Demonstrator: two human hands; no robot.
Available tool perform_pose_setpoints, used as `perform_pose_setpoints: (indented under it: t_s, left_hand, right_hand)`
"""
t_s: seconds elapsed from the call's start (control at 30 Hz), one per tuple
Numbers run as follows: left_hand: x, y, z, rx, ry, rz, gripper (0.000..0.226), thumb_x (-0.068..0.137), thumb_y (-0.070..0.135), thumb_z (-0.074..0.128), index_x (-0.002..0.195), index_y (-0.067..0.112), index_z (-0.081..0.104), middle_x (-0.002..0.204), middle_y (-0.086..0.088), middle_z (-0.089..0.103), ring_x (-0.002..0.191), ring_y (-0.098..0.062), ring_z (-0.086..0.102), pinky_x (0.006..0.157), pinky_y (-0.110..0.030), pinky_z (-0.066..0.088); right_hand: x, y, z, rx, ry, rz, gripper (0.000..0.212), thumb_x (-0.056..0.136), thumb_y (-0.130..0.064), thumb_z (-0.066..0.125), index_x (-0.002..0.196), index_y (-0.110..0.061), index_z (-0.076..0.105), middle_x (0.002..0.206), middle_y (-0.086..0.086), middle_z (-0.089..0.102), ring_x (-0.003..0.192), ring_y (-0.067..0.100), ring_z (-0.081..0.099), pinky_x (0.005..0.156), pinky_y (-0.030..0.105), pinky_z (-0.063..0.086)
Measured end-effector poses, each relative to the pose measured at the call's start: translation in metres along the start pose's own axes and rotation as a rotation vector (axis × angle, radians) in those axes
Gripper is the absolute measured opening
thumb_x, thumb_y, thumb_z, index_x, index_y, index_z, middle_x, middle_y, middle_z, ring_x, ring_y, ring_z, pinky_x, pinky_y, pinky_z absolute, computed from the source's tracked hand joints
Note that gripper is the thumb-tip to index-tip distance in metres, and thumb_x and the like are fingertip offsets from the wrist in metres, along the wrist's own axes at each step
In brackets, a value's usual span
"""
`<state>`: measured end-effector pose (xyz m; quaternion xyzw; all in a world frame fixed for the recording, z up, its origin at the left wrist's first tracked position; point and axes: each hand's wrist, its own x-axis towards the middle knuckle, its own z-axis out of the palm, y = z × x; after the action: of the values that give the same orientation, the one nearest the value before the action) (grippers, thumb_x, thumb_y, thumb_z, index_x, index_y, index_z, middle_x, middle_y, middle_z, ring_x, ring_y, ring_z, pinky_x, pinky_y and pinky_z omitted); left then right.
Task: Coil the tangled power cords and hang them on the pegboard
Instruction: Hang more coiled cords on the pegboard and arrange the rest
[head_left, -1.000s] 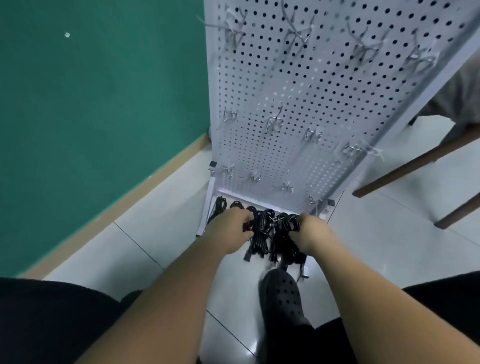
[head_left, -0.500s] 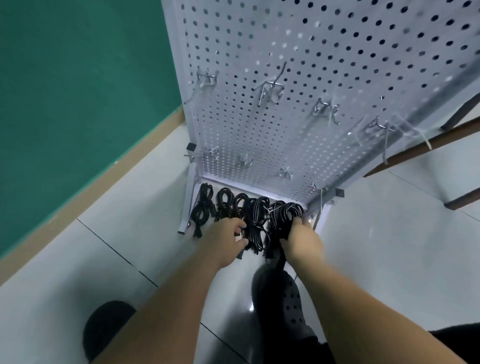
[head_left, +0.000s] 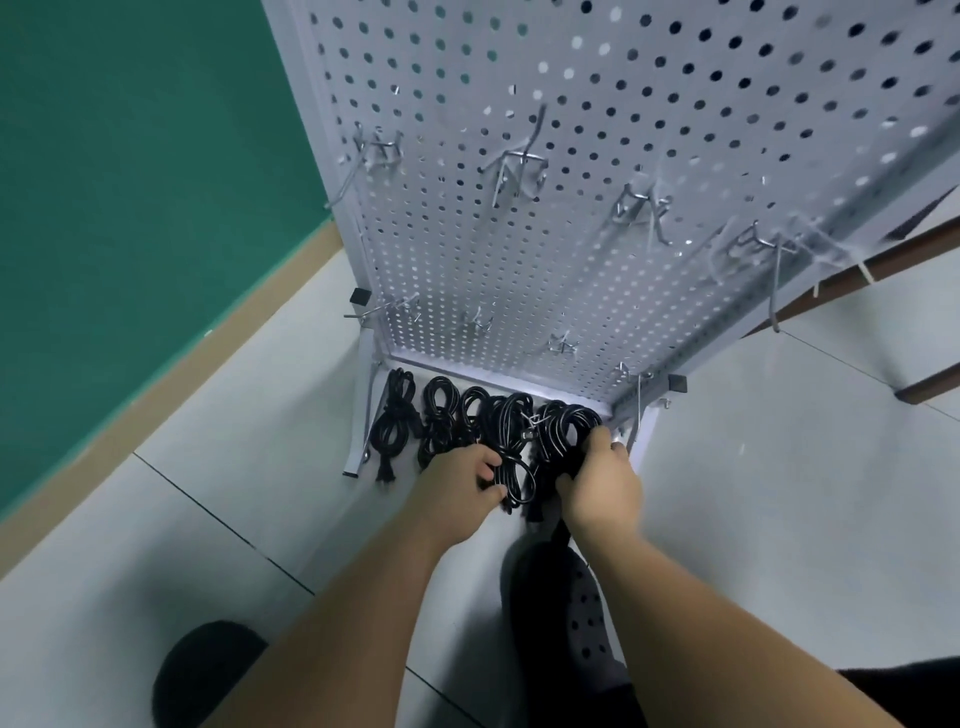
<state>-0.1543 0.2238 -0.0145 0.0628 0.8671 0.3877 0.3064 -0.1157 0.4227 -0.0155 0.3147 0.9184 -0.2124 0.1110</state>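
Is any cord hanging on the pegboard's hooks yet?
No, no hook carries a cord; the black cords lie on the floor at the pegboard's foot.

— Soft, even light in here; hardly a hard shadow anywhere.
— Brightest bit is the strip under the pegboard (head_left: 519, 234), and the floor (head_left: 779, 493) tiles carry a pale sheen.
— The hooks (head_left: 753, 249) on the right are smeared with blur.
— And its edges lean outward, bent by the lens. The cords (head_left: 561, 431) are near-solid black, few glints.
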Motion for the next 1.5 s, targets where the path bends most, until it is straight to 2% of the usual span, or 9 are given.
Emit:
perform_pose_setpoints:
  t_s: [0.33, 0.43, 0.53, 0.67, 0.8, 0.97, 1.1, 1.3, 1.5]
  left_hand:
    - [-0.017, 0.051, -0.008, -0.095, 0.058, 0.053, 0.047, 0.098, 0.036, 0.069, 0.142, 0.027, 0.059, 0.125, 0.011, 0.066, 0.100, -0.012, 0.068, 0.090, -0.034, 0.058]
    - [-0.029, 0.073, -0.023, -0.202, 0.065, 0.066, 0.049, 0.104, 0.033, 0.062, 0.151, 0.024, 0.051, 0.137, 0.008, 0.064, 0.119, -0.014, 0.063, 0.108, -0.039, 0.051]
    - [-0.047, 0.091, -0.043, -0.330, 0.061, 0.075, 0.022, 0.109, 0.027, 0.052, 0.128, 0.030, 0.063, 0.122, 0.011, 0.069, 0.117, -0.011, 0.065, 0.109, -0.038, 0.050]
    - [-0.077, 0.106, -0.075, -0.533, 0.109, 0.061, 0.016, 0.104, 0.040, 0.057, 0.114, 0.046, 0.069, 0.118, 0.008, 0.075, 0.114, -0.013, 0.071, 0.105, -0.043, 0.055]
    - [-0.098, 0.125, -0.103, -0.663, 0.167, 0.126, 0.044, 0.091, 0.056, 0.069, 0.130, 0.036, 0.069, 0.125, 0.009, 0.075, 0.116, -0.015, 0.072, 0.101, -0.049, 0.058]
    - [-0.134, 0.158, -0.136, -0.736, 0.331, 0.219, 0.015, 0.101, 0.028, 0.071, 0.116, 0.028, 0.072, 0.114, 0.005, 0.078, 0.083, -0.010, 0.076, 0.073, -0.033, 0.059]
    - [-0.159, 0.181, -0.159, -0.775, 0.438, 0.305, 0.021, 0.096, 0.026, 0.078, 0.116, 0.026, 0.073, 0.110, 0.007, 0.076, 0.090, -0.008, 0.075, 0.067, -0.026, 0.057]
    - [-0.199, 0.217, -0.209, -0.769, 0.525, 0.423, 0.040, 0.089, 0.021, 0.085, 0.127, 0.025, 0.071, 0.111, 0.008, 0.076, 0.100, -0.008, 0.075, 0.089, -0.042, 0.064]
    - [-0.235, 0.244, -0.243, -0.824, 0.487, 0.503, 0.046, 0.088, 0.017, 0.086, 0.131, 0.018, 0.069, 0.118, -0.008, 0.064, 0.101, -0.027, 0.075, 0.078, -0.053, 0.066]
  right_hand:
    - [-0.046, -0.007, -0.035, 0.338, 0.216, -0.150, 0.035, 0.086, -0.019, 0.077, 0.108, -0.028, 0.051, 0.105, -0.003, 0.065, 0.089, 0.025, 0.064, 0.077, 0.038, 0.051]
    - [-0.061, -0.027, -0.057, 0.524, 0.178, -0.161, 0.033, 0.086, -0.024, 0.079, 0.105, -0.032, 0.053, 0.089, -0.006, 0.071, 0.081, 0.020, 0.067, 0.077, 0.041, 0.057]
    - [-0.079, -0.047, -0.081, 0.665, 0.172, -0.214, 0.030, 0.086, -0.022, 0.083, 0.103, -0.032, 0.060, 0.084, -0.009, 0.073, 0.079, 0.011, 0.069, 0.078, 0.037, 0.058]
    - [-0.095, -0.067, -0.113, 0.804, 0.128, -0.296, 0.030, 0.086, -0.025, 0.085, 0.105, -0.035, 0.064, 0.092, -0.015, 0.075, 0.088, 0.000, 0.070, 0.086, 0.031, 0.058]
    - [-0.111, -0.091, -0.151, 0.913, 0.135, -0.377, 0.029, 0.086, -0.021, 0.086, 0.107, -0.031, 0.068, 0.102, -0.012, 0.076, 0.097, 0.003, 0.071, 0.094, 0.034, 0.058]
    - [-0.131, -0.122, -0.190, 0.747, 0.286, -0.476, 0.024, 0.090, -0.033, 0.081, 0.112, -0.037, 0.072, 0.112, -0.015, 0.066, 0.104, 0.007, 0.065, 0.097, 0.038, 0.054]
    - [-0.152, -0.146, -0.219, 0.444, 0.455, -0.564, 0.035, 0.100, -0.036, 0.068, 0.134, -0.030, 0.069, 0.126, -0.008, 0.061, 0.122, 0.017, 0.054, 0.099, 0.029, 0.043]
    - [-0.185, -0.173, -0.260, 0.363, 0.498, -0.725, 0.066, 0.096, -0.061, 0.060, 0.154, -0.032, 0.049, 0.143, -0.014, 0.050, 0.135, 0.010, 0.041, 0.116, 0.035, 0.040]
    - [-0.196, -0.200, -0.300, 0.425, 0.516, -0.819, 0.067, 0.089, -0.059, 0.073, 0.147, -0.032, 0.055, 0.139, -0.016, 0.053, 0.133, 0.010, 0.046, 0.109, 0.035, 0.046]
